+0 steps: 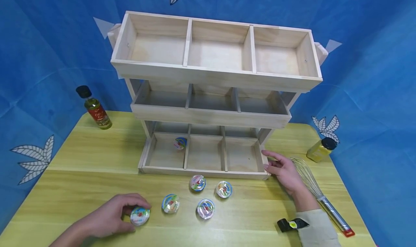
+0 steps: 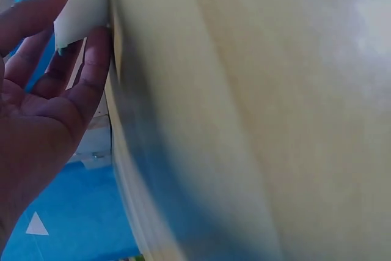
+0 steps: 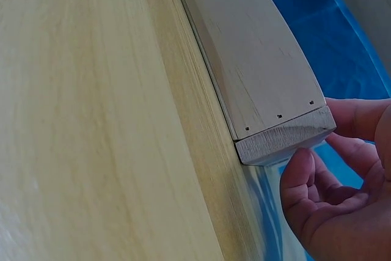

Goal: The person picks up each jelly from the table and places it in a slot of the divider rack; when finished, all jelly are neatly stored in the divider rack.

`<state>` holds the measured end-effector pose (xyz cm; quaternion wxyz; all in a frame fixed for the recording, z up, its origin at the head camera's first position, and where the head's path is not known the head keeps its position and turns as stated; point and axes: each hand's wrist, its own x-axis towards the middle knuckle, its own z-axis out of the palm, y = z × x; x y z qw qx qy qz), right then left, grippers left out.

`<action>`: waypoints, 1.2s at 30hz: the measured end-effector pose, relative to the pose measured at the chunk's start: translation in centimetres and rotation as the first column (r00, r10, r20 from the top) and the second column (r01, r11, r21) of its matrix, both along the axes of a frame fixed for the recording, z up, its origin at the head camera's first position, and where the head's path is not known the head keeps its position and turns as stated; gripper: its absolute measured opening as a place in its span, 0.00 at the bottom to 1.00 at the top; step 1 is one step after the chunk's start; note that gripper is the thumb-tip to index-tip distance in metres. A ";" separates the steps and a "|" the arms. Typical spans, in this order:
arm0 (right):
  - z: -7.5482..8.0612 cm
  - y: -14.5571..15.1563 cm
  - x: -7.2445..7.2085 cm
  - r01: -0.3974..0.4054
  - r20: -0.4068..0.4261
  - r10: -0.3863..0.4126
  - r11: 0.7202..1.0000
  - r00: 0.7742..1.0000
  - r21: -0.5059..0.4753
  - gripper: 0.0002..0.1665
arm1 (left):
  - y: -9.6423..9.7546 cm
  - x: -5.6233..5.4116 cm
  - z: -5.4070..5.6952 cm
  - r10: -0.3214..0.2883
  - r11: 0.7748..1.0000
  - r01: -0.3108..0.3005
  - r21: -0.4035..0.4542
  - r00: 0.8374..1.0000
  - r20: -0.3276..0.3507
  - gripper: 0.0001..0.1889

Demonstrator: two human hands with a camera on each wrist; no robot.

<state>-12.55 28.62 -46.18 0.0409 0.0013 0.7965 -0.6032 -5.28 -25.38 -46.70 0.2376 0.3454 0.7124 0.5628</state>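
Note:
On the table's left front, my left hand (image 1: 113, 214) holds a small jelly cup (image 1: 140, 216) between thumb and fingers. The left wrist view shows the cup's pale side (image 2: 82, 16) against the fingers of the left hand (image 2: 52, 84). Several more jelly cups (image 1: 170, 203) lie to the right, lids up. Another jelly cup (image 1: 180, 143) sits in the bottom tier's left compartment of a three-tier wooden rack (image 1: 208, 117). My right hand (image 1: 286, 171) grips the bottom tier's right end by the front corner. Up close, thumb and index finger of the right hand (image 3: 342, 187) meet the end board (image 3: 287, 136).
A whisk (image 1: 325, 200) lies right of the right forearm, with a yellow-labelled bottle (image 1: 321, 150) behind it. An oil bottle (image 1: 97, 113) stands at the back left. Blue cloth (image 1: 373, 77) hangs behind and beside the table (image 1: 81, 160).

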 end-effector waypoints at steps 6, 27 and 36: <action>0.0 0.0 0.0 0.000 -0.003 0.000 1.000 1.000 -0.001 0.30 | -0.2 -0.1 -0.2 0.026 1.000 -0.026 -0.006 1.000 0.000 0.26; -0.1 0.4 -0.4 -0.026 -0.011 0.026 1.000 1.000 -0.009 0.30 | 2.0 -5.0 5.6 0.094 0.991 -0.111 -0.078 0.976 -0.198 0.25; -0.3 0.4 -0.4 -0.024 0.014 0.024 1.000 1.000 0.013 0.30 | 5.1 -9.0 6.7 0.143 0.985 -0.162 -0.055 0.958 -0.250 0.25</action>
